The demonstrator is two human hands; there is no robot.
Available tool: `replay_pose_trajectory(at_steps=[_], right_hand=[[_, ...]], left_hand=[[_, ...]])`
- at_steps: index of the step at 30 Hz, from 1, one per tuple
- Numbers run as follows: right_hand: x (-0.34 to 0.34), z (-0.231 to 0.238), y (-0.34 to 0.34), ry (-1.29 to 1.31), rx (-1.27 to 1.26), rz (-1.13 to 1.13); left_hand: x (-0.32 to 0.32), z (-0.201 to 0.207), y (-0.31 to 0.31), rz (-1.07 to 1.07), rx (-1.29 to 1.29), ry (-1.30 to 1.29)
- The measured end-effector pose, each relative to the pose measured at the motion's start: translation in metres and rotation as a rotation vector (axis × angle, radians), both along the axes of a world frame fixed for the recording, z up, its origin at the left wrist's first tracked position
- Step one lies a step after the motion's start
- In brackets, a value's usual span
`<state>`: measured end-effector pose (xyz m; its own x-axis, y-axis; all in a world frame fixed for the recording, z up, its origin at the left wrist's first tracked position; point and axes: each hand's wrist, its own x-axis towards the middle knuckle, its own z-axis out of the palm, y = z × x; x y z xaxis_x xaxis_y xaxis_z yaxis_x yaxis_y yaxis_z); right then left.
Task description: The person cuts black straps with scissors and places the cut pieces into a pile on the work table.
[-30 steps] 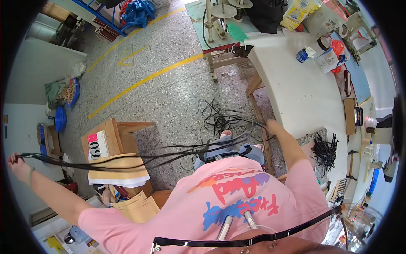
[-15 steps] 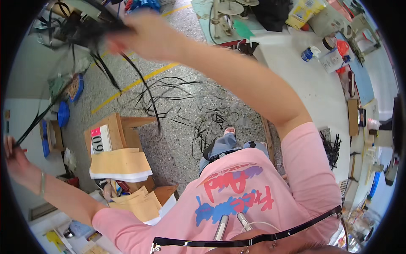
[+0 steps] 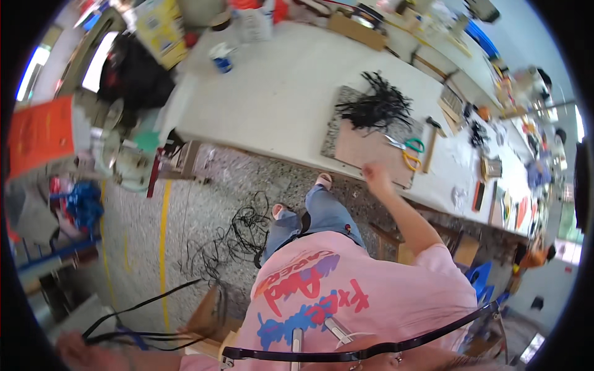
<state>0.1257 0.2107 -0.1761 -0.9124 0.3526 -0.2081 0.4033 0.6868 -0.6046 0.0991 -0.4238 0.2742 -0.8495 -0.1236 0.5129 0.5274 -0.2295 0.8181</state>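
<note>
My left hand (image 3: 75, 352) is low at the bottom left, closed around several long black cables (image 3: 139, 309) that trail right across the floor. My right hand (image 3: 374, 176) is raised at the front edge of the white table (image 3: 278, 86), over a brown board (image 3: 371, 151). Its fingers look curled, but blur hides whether it holds anything. Behind the board lies a heap of short black cable pieces (image 3: 374, 105). Scissors (image 3: 405, 148) with green and yellow handles and a hammer (image 3: 431, 136) lie just right of my right hand.
A loose tangle of black cable (image 3: 232, 238) lies on the speckled floor by my feet. A cardboard box (image 3: 207, 312) stands near my left side. Small tools and boxes crowd the table's right end. A yellow floor line (image 3: 164, 247) runs at left.
My view has swung from the floor to the table. My right hand, which held a cable bundle high at the left, has come down to the table edge. My left hand still grips cables.
</note>
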Motion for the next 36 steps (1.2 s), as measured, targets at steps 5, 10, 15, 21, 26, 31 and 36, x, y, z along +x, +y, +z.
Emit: replay_pose_trajectory(at_steps=[5, 10, 15, 21, 26, 31, 36], right_hand=[[0.025, -0.01, 0.145, 0.138, 0.487, -0.093], [0.026, -0.011, 0.225, -0.184, 0.475, 0.346], [0.011, 0.012, 0.232, -0.331, 0.146, 0.299], [0.036, 0.018, 0.212, -0.242, 0.186, 0.281], [0.018, 0.008, 0.192, -0.082, -0.264, -0.409], [-0.079, -0.012, 0.158, 0.112, -0.735, -0.881], [-0.164, -0.035, 0.122, 0.086, -0.313, -0.832]], left_hand=[[-0.084, -0.136, 0.131, 0.153, -0.353, -0.613], [-0.116, -0.218, 0.28, -0.421, -0.418, -1.024], [-0.124, -0.288, 0.333, -0.572, -0.534, -1.121], [-0.15, -0.301, 0.358, -0.526, -0.46, -1.166], [-0.168, -0.308, 0.361, -0.521, -0.449, -1.177], [-0.171, -0.315, 0.382, -0.603, -0.483, -1.197], [-0.176, -0.32, 0.387, -0.665, -0.478, -1.233]])
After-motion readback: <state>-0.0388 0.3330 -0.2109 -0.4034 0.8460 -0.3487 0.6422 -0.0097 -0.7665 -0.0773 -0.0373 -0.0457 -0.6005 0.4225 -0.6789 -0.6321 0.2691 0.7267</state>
